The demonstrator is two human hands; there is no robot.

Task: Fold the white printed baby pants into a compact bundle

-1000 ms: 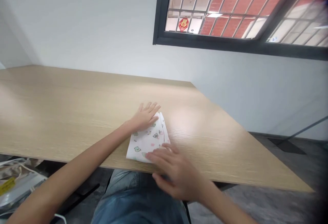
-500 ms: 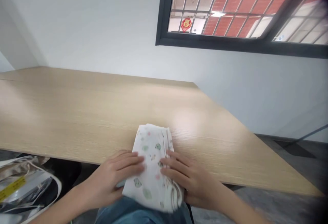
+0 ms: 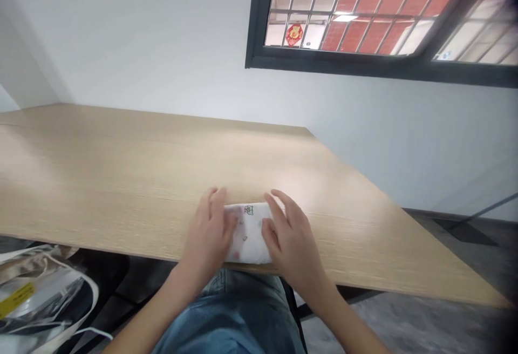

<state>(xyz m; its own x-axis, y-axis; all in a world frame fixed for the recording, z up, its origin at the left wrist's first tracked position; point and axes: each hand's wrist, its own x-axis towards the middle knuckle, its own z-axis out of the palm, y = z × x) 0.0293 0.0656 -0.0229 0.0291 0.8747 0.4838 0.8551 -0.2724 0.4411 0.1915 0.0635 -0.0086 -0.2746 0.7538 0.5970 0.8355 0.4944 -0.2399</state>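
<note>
- The folded cloth [image 3: 248,233], white with small coloured prints, lay flat on the wooden table [image 3: 121,170], at the near edge directly in front of the person.
- The left hand [image 3: 208,235] rested palm down over the left side of the cloth. Its fingers were stretched out and close together, pointing away from the person. Nothing was gripped; the hand only pressed on the fabric.
- The right hand [image 3: 289,238] rested palm down over the right side of the cloth. Its fingers were extended and slightly spread, and the thumb lay on the cloth's top surface. This hand also pressed without closing on anything.
- The middle strip of the cloth showed between the two hands; its outer edges were covered by them.
- The person's lap in blue jeans [image 3: 230,321] was visible below the table edge.
- A shiny plastic bag [image 3: 36,300] with a yellow label sat low on the left, under the table level.
- A dark-framed window [image 3: 364,68] with bars was set in the white wall [image 3: 141,35] beyond the table.
</note>
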